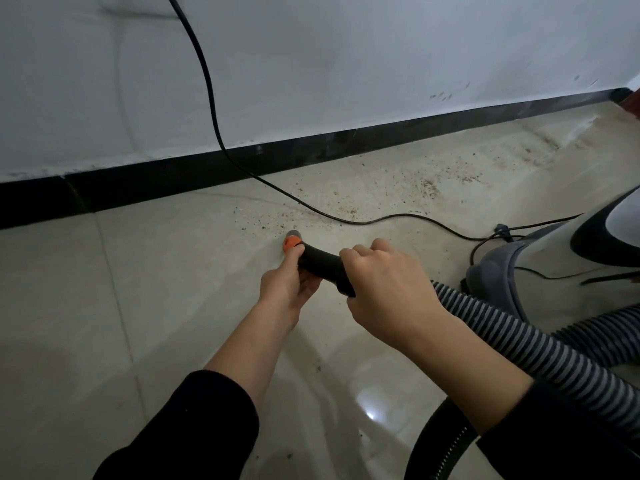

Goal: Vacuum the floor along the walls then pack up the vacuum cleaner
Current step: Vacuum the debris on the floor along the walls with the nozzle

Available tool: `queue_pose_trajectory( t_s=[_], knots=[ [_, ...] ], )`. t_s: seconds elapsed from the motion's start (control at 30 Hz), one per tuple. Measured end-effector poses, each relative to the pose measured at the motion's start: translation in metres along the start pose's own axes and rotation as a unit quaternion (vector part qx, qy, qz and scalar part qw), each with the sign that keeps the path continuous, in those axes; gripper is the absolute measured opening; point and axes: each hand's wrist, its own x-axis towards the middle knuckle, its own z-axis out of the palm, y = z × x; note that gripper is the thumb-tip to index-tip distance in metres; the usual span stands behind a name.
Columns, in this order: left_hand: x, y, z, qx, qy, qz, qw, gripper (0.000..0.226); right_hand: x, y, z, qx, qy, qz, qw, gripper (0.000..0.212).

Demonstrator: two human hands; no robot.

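Observation:
A black curved hose handle (320,263) with an orange tip (291,242) points down at the tiled floor (138,289) near the wall. My left hand (287,285) holds the handle from below, close to the orange tip. My right hand (384,289) grips the handle's rear end, where the ribbed grey hose (519,341) begins. The hose runs back right past the grey vacuum cleaner body (540,258). Brown crumbs and dust (346,209) lie scattered on the floor beyond the tip, along the black skirting board (173,178).
A black power cord (207,84) hangs down the white wall (311,64), crosses the floor and reaches the vacuum body. More dirt (540,147) lies along the wall toward the far right. A second loop of hose (436,441) curves at the bottom right.

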Motion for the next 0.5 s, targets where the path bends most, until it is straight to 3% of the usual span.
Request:
queue_pose_trajectory(
  t_s=[0.5],
  knots=[
    [-0.011, 0.012, -0.030, 0.003, 0.060, 0.024, 0.998, 0.045, 0.000, -0.025, 0.002, 0.018, 0.009, -0.031, 0.999, 0.017]
  ],
)
